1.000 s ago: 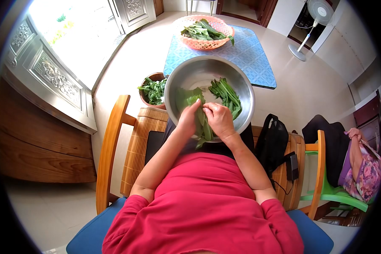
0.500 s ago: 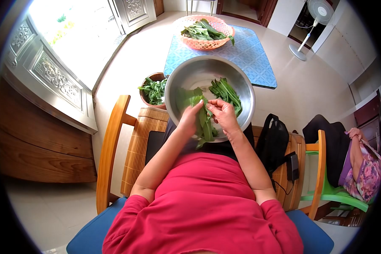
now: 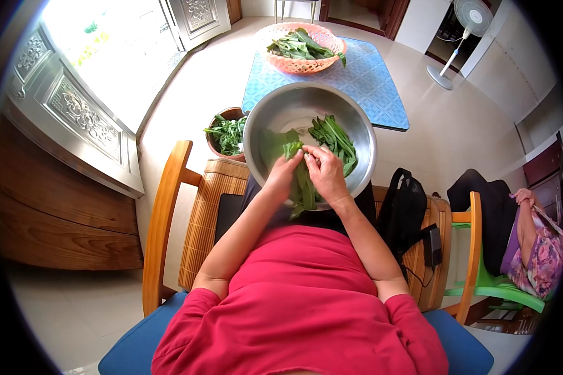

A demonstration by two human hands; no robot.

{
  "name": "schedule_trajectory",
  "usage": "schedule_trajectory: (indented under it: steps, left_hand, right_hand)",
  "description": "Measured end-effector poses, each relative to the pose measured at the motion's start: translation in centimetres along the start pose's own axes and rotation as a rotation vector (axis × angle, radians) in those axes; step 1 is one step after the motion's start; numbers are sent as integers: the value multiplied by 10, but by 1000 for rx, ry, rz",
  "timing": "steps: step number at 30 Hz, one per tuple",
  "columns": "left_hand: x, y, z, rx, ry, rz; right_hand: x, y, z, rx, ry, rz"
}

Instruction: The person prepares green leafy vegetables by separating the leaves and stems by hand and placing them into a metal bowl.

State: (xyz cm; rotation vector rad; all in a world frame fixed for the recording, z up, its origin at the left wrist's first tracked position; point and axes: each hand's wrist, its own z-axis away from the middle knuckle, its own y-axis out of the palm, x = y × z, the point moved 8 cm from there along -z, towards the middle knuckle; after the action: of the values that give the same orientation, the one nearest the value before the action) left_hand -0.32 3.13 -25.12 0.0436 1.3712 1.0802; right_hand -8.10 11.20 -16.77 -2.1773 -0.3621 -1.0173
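Some lg leaves, mid-grn, flat, limp, in L hand.

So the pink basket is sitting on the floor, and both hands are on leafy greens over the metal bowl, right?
The basket's place is wrong: the head view shows the pink basket on the blue table. The left hand and right hand are indeed on leafy greens over the metal bowl.

1. The left hand hides part of the leafy greens; whatever the fingertips of the right hand pinch is too small to tell.
2. The steel bowl covers part of the blue table's near edge.
3. At right, the seated person is cut off.
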Motion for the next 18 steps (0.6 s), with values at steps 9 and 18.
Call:
schedule_trajectory:
  steps: [9, 18]
  left_hand:
    - [-2, 4, 2, 24, -16, 20]
    - [-14, -7, -1, 42, 55, 269]
  right_hand:
    - [-9, 6, 1, 59, 129, -117]
    - [-40, 2, -3, 37, 305, -301]
